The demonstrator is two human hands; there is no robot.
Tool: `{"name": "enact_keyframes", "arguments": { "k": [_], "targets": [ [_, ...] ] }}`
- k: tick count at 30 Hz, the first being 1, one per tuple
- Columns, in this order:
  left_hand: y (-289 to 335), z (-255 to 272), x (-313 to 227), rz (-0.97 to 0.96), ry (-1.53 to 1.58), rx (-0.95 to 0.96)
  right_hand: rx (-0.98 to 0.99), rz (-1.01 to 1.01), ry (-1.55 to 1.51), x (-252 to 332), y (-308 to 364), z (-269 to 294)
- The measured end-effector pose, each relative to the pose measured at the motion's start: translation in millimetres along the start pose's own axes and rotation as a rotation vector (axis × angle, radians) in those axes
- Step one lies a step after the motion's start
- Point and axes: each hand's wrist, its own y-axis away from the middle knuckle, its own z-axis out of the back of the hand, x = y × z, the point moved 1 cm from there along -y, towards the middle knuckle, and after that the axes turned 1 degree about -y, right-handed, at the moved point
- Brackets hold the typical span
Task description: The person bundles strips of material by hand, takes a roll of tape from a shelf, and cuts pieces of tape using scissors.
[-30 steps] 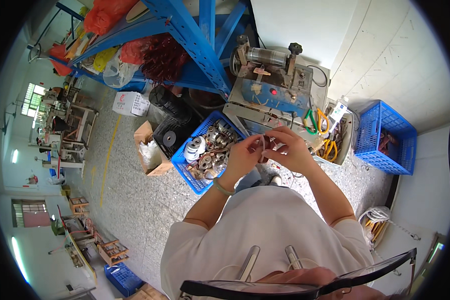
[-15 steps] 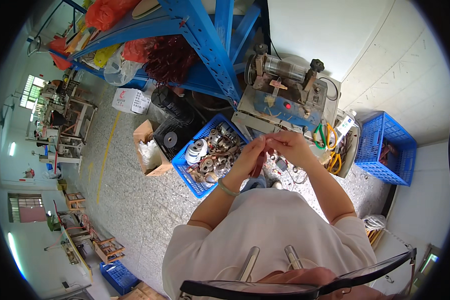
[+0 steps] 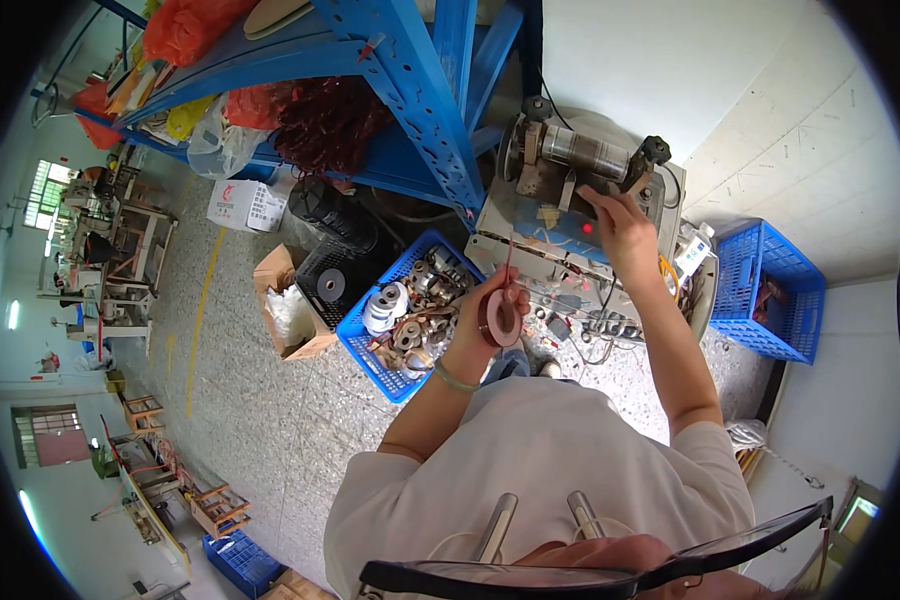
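Note:
My left hand [image 3: 485, 325] grips a flat, round, reddish-brown coil of wire [image 3: 501, 319], and a thin wire rises from it toward the machine. My right hand [image 3: 620, 222] reaches forward and rests with fingers on the blue front of a small winding machine [image 3: 570, 205] on a low bench. A metal cylinder and a dark knob sit on top of that machine just above my right hand. A red light shows on the blue panel beside my fingers.
A blue crate [image 3: 410, 315] of metal spools and coils stands left of my left hand. A second blue crate [image 3: 770, 295] is at the right by the wall. A blue steel shelf rack [image 3: 410, 90] with bags is behind. A cardboard box [image 3: 290, 305] sits on the speckled floor.
Both hands were together at the coil in front of me. Now my right hand has left it and reached up to the machine, while my left hand keeps the coil.

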Motion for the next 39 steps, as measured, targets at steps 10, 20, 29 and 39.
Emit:
{"name": "enact_keyframes", "arguments": {
  "k": [10,20,29,39],
  "targets": [
    [-5,-32,-23,-0.114,-0.358,-0.076,0.182,-1.217,-1.510,11,33,-53],
    [-4,-49,-33,-0.100,-0.570,-0.186,0.087,-1.168,-1.687,9,35,-59],
    [6,-58,-34,-0.005,-0.608,-0.146,0.241,-1.055,-1.784,50,48,-31],
    [5,-51,-33,-0.079,-0.545,-0.100,0.304,-0.936,-1.734,65,62,-32]
  ]
}}
